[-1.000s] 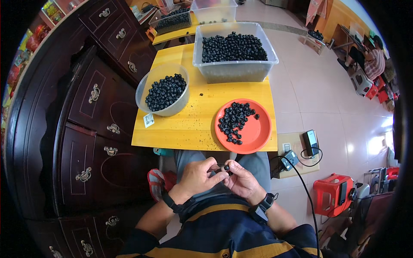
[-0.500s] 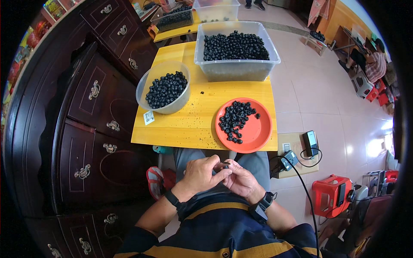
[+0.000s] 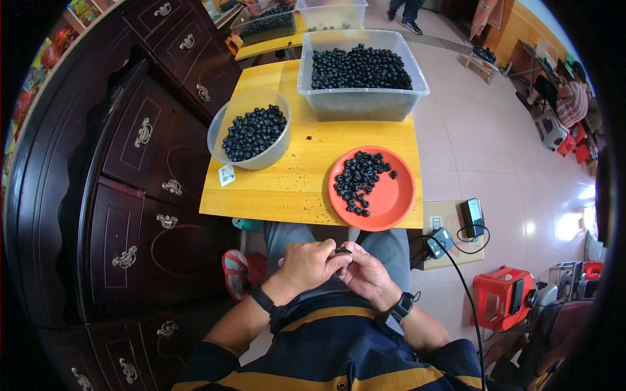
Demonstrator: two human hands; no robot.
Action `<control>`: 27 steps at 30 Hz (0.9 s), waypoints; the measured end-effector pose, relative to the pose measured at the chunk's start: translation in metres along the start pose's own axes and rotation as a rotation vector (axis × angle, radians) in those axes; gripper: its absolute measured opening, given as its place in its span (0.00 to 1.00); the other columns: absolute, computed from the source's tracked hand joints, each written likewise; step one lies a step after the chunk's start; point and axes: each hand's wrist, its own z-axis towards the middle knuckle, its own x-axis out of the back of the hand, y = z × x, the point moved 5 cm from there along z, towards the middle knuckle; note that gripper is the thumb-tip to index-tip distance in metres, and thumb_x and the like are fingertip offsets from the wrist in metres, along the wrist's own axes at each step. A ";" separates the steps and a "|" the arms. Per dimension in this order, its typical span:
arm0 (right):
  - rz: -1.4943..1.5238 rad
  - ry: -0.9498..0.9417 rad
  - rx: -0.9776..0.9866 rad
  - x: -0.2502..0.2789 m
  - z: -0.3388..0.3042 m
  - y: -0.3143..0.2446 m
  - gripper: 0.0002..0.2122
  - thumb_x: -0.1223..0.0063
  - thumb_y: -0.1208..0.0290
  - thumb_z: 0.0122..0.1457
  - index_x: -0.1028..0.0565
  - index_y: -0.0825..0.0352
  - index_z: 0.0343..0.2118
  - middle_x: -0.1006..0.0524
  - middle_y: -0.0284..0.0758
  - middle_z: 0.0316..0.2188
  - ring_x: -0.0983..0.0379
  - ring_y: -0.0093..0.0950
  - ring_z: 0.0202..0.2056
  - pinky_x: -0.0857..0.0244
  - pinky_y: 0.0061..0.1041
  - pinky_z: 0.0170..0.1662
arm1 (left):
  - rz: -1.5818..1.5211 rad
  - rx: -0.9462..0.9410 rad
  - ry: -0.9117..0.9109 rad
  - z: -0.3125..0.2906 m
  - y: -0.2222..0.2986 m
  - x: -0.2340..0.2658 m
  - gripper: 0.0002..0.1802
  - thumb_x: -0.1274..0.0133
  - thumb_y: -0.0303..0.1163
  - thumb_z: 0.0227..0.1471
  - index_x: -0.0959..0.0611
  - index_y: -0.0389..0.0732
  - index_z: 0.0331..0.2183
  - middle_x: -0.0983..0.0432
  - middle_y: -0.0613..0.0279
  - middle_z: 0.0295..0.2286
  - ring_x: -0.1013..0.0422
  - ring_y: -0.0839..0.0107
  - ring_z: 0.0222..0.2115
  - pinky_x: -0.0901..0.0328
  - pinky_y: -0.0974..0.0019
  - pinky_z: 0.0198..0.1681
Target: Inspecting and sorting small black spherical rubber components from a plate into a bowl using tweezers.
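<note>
My left hand (image 3: 304, 265) and my right hand (image 3: 365, 270) meet above my lap, just in front of the table edge. Their thumbs and fingertips pinch a small dark piece (image 3: 342, 252), mostly covered by the fingers; its exact kind is hidden. Beyond them, on the table, an orange-red round plate (image 3: 394, 201) holds loose small black round parts (image 3: 355, 177), some showing a hole in the middle. More such parts fill a clear round tub (image 3: 266, 156) at the left and a large clear rectangular bin (image 3: 365, 104) behind.
The yellow wooden table (image 3: 274, 195) carries dark crumbs and one stray part. Dark wooden drawers (image 3: 137, 169) line the left side. A cable, a black device (image 3: 471, 217) and a red stool (image 3: 501, 296) are at the right. Someone's legs (image 3: 407, 13) show at the far end; another person sits far right.
Both hands stay together, with the fingers shifting slightly around the dark piece, which shows a bit more. At the far end, the walking person's legs have come nearer.
</note>
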 end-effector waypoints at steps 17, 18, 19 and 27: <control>0.001 -0.025 -0.048 0.002 0.002 0.007 0.08 0.48 0.66 0.67 0.26 0.62 0.43 0.21 0.35 0.42 0.22 0.24 0.37 0.26 0.24 0.41 | -0.200 0.008 0.052 0.009 0.014 0.024 0.12 0.36 0.34 0.49 0.19 0.42 0.35 0.22 0.60 0.19 0.23 0.64 0.20 0.31 0.63 0.24; 0.000 -0.008 -0.065 0.005 0.002 0.007 0.09 0.49 0.65 0.67 0.26 0.63 0.44 0.21 0.37 0.43 0.22 0.26 0.38 0.26 0.25 0.43 | -0.145 0.006 -0.014 0.011 0.012 0.024 0.11 0.36 0.34 0.49 0.19 0.41 0.35 0.22 0.60 0.19 0.23 0.63 0.20 0.31 0.63 0.24; -0.011 -0.022 -0.071 0.004 0.002 0.006 0.09 0.49 0.65 0.67 0.26 0.63 0.44 0.21 0.37 0.43 0.22 0.26 0.38 0.26 0.25 0.43 | -0.135 0.004 0.001 0.015 0.007 0.032 0.11 0.36 0.34 0.49 0.19 0.41 0.35 0.22 0.60 0.19 0.23 0.63 0.20 0.31 0.63 0.24; 0.037 0.022 -0.159 0.000 -0.001 0.005 0.17 0.56 0.59 0.70 0.28 0.68 0.51 0.26 0.43 0.54 0.28 0.36 0.54 0.33 0.35 0.57 | -0.007 0.173 0.585 0.056 -0.028 0.144 0.15 0.38 0.37 0.53 0.18 0.41 0.40 0.23 0.57 0.20 0.25 0.65 0.20 0.31 0.62 0.24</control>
